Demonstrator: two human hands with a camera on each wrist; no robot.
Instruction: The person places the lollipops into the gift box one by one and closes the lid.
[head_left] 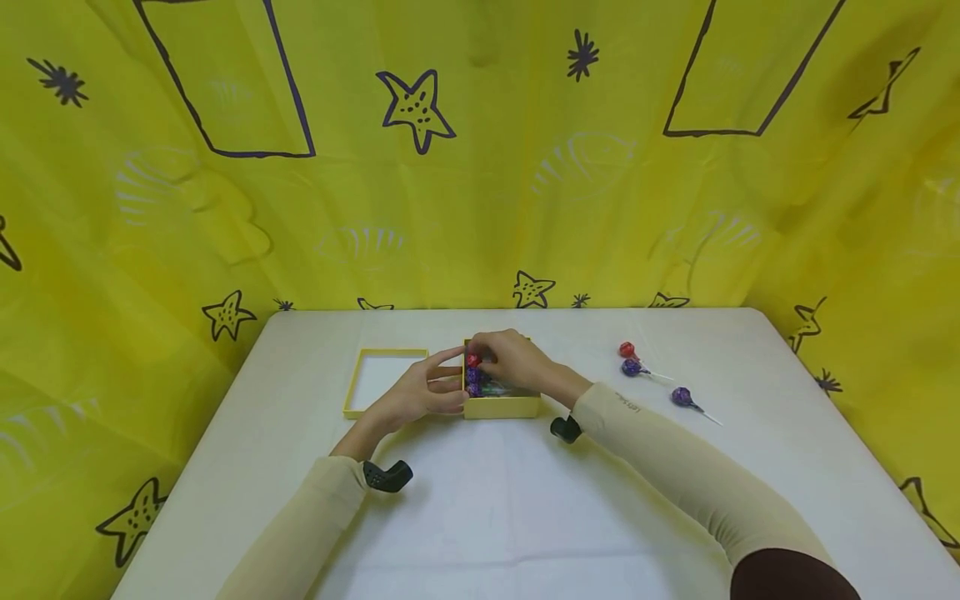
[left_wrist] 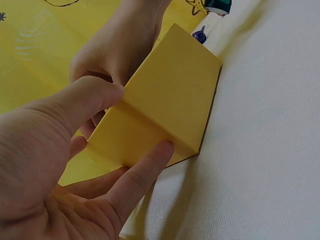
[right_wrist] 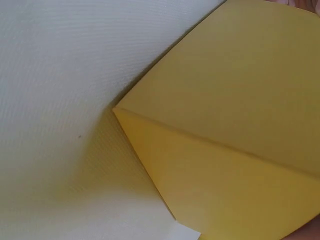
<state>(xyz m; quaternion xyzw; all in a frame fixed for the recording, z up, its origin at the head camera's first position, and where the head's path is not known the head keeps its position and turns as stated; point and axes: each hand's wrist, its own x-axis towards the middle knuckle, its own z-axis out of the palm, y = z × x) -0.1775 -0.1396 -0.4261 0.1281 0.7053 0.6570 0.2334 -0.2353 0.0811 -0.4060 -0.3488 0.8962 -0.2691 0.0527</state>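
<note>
In the head view, an open yellow box (head_left: 502,407) stands mid-table with red and purple lollipops (head_left: 473,379) inside. My left hand (head_left: 416,390) steadies its left side, fingers fairly straight and spread; in the left wrist view, thumb and fingertips touch the yellow wall (left_wrist: 170,85). From the right, my right hand (head_left: 513,360) reaches over the rim with bent fingers, and thumb and forefinger pinch at a red lollipop (head_left: 473,361) by the left inner wall. The palm hides part of the contents. The right wrist view shows mostly the box's outer walls (right_wrist: 215,100).
A shallow yellow lid (head_left: 360,383) with a white inside lies left of the box. To the right on the white table (head_left: 480,500) are a red lollipop (head_left: 627,350) and two purple lollipops (head_left: 682,397). A yellow patterned curtain (head_left: 480,208) hangs behind.
</note>
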